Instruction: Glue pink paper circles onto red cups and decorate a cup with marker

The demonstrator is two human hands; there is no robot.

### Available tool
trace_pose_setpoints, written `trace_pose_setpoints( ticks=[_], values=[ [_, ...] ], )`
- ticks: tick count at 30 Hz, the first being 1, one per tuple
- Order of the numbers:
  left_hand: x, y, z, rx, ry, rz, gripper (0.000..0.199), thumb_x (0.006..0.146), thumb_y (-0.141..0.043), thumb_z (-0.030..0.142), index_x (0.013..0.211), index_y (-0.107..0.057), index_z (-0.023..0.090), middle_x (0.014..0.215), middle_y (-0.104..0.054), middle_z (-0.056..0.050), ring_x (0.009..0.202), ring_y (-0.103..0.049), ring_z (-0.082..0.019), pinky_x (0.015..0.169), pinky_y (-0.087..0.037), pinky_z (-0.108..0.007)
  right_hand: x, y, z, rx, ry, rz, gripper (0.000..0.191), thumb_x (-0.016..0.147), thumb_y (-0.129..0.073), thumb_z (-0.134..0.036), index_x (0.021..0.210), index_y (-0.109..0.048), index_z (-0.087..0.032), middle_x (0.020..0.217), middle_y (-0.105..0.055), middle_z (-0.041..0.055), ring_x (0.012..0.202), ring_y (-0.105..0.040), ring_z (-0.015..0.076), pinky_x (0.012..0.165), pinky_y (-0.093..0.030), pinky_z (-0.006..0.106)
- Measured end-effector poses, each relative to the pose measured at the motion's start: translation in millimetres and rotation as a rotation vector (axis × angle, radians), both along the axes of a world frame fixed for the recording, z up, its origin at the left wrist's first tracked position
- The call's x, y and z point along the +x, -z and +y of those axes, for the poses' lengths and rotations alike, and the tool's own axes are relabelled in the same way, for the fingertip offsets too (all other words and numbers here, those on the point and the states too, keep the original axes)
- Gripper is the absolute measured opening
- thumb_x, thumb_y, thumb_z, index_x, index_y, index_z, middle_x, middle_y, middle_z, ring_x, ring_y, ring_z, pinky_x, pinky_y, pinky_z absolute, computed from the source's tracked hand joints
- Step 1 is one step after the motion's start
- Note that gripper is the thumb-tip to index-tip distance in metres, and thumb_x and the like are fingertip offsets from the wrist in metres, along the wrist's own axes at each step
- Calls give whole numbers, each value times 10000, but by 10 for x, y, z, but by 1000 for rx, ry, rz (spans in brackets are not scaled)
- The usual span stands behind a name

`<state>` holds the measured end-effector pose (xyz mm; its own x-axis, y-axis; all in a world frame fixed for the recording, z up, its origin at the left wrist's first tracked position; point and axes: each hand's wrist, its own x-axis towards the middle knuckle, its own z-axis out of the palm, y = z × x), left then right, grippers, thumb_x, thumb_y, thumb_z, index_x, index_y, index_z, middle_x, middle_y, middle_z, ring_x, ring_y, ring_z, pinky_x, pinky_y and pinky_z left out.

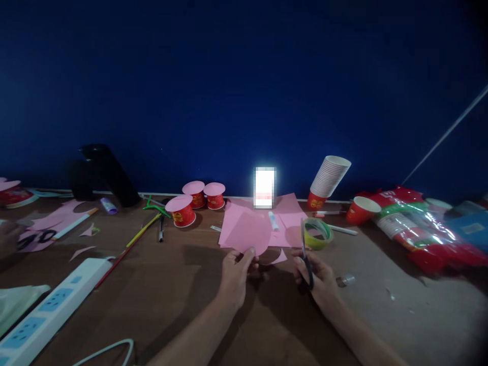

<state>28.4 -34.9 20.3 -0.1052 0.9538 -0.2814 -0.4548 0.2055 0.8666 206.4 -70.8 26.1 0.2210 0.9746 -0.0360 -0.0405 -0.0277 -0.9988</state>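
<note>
Between the thumb and fingers of my left hand [240, 269] is the lower edge of a round pink paper disc [249, 231]. The disc overlaps a stack of pink paper sheets [290, 223] in front of me. My right hand [316, 277] grips black-handled scissors [305, 254] with the blades pointing up and away. A curved pink paper scrap [279, 257] lies between my hands. A glue stick [273, 221] rests on the pink sheets. Just beyond the scissors lies a roll of tape [319, 235]. Part of each hand's fingers is hidden.
Red paper cups [184, 216] topped with pink discs stand left of the sheets. A leaning stack of cups [328, 178] and a plastic-wrapped cup pack [412, 229] are on the right. A white power strip [57, 305] lies at left, near another person's hand [9, 236].
</note>
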Motion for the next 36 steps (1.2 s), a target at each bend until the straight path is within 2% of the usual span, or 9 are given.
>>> trace_pose_setpoints(
  ticks=[8, 17, 22, 24, 27, 31, 34, 36],
  values=[
    [96, -47, -117, 77, 185, 163, 269, 619, -752, 359, 646, -659, 108, 539, -625, -17, 486, -550, -106, 498, -456, -211, 28, 83, 38, -22, -10, 13, 402, 730, -692, -508, 941, -631, -171, 540, -554, -34, 448, -488, 91, 399, -367, 184],
    [84, -22, -116, 150, 243, 237, 262, 662, -715, 370, 625, -658, 117, 529, -610, -19, 478, -524, -103, 488, -429, -203, -5, 46, 24, -8, -29, 28, 403, 723, -698, -507, 932, -623, -170, 547, -536, -41, 448, -473, 82, 400, -378, 182],
    [97, -32, -132, 154, 261, 239, 283, 657, -726, 379, 675, -673, 102, 536, -613, -23, 483, -529, -104, 493, -439, -206, -18, 34, 21, -21, -43, -1, 429, 729, -686, -509, 963, -599, -161, 552, -535, -44, 460, -481, 88, 412, -384, 185],
    [95, -31, -123, 126, 224, 206, 293, 637, -745, 383, 663, -660, 104, 532, -612, -16, 479, -535, -103, 493, -443, -206, -15, 25, 21, -26, -85, -54, 436, 748, -656, -519, 973, -595, -152, 545, -532, -42, 467, -491, 102, 423, -394, 199],
    [68, -20, -81, 74, 91, 116, 319, 610, -762, 407, 645, -628, 120, 531, -608, 6, 470, -539, -97, 480, -445, -203, 14, -10, 13, 26, -140, -234, 408, 777, -628, -479, 1013, -606, -147, 571, -572, -17, 516, -538, 142, 472, -432, 235],
    [-6, -13, 7, 92, -83, 15, 332, 600, -768, 416, 680, -627, 126, 560, -609, 14, 492, -551, -95, 482, -449, -200, 84, -41, 0, 169, -114, -612, 345, 788, -625, -337, 1090, -620, -170, 822, -696, 60, 699, -628, 210, 645, -500, 301],
    [-42, -25, 54, 92, -155, 8, 351, 566, -788, 402, 717, -649, 117, 603, -619, 6, 537, -574, -101, 516, -473, -205, 102, -21, 18, 220, -133, -790, 462, 771, -621, -289, 1219, -563, -193, 1039, -692, 92, 862, -652, 249, 771, -510, 352],
    [-48, -39, 64, 70, -170, 6, 363, 545, -797, 400, 725, -653, 119, 616, -622, 8, 548, -580, -101, 521, -474, -205, 83, -17, 41, 266, -179, -880, 545, 748, -627, -247, 1281, -526, -202, 1159, -652, 104, 1017, -615, 267, 876, -482, 382]
  ],
)
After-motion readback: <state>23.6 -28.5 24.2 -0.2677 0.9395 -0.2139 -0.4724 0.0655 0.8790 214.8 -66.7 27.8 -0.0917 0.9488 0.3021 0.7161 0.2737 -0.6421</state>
